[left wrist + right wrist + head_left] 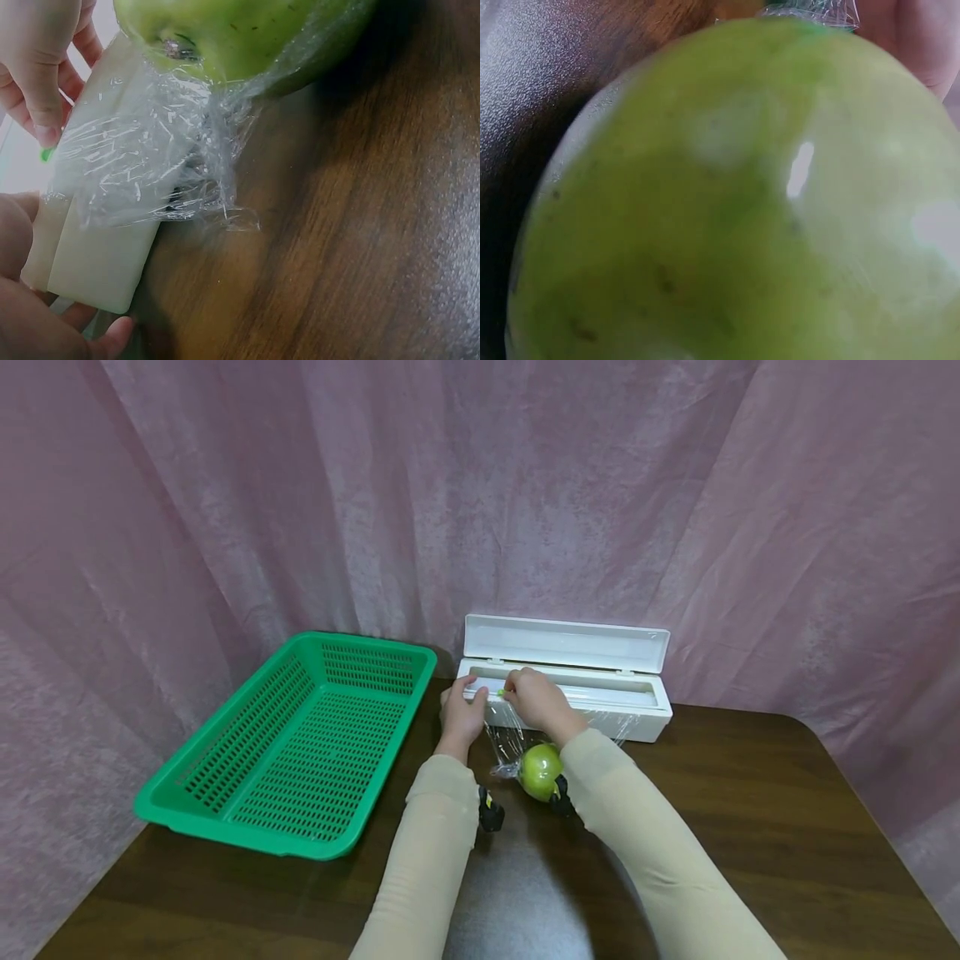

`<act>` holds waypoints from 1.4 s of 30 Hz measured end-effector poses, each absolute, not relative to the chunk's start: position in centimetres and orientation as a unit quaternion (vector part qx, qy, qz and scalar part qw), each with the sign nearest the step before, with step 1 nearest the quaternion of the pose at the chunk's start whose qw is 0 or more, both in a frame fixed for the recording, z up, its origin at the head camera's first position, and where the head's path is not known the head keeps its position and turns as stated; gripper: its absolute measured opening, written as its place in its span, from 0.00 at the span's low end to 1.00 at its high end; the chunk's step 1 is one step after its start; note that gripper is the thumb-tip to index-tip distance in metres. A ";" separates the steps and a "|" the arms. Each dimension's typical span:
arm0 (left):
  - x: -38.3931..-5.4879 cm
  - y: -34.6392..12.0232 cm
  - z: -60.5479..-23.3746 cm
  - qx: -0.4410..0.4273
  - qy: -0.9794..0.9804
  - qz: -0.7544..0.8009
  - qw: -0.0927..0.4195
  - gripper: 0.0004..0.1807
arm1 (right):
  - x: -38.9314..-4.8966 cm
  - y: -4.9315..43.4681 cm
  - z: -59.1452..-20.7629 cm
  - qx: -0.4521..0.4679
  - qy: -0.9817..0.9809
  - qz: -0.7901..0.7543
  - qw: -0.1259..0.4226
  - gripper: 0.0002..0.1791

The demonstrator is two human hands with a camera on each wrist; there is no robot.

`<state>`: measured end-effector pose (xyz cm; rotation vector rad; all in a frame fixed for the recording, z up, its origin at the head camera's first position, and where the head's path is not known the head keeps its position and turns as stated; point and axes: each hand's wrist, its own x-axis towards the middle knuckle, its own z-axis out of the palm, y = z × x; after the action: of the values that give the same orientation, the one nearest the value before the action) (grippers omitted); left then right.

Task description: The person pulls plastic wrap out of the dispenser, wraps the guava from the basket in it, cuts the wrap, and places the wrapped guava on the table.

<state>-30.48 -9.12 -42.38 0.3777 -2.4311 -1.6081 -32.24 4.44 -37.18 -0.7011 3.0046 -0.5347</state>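
Note:
A white cling film dispenser box (647, 727) stands on the table, lid raised and a film roll inside. My left hand (461, 717) grips its left end, with fingers around that corner in the left wrist view. At the front rim, my right hand (540, 700) pinches a small green slide cutter (501, 692) near the left end. Clear cling film (150, 157) runs from the box down to a round green fruit (540, 772), which it wraps. Bunched film gathers at the fruit's left side. The fruit lies below my right wrist and fills most of the right wrist view.
A green plastic basket (347, 842) with slotted walls stands to the left on the brown wooden table (757, 810). Behind the table hangs a pink curtain (555, 510), close to the raised lid. Black wrist cameras (491, 815) sit under both sleeves.

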 end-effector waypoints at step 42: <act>-30.4 -9.3 -42.3 0.124 -0.824 -0.542 0.104 0.21 | -32.9 4.6 -36.4 -0.256 0.952 -0.160 0.046 0.10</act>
<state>-30.43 -9.25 -42.26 0.3651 -2.4307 -1.5991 -32.90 4.65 -36.39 -0.7811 2.9066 -0.4889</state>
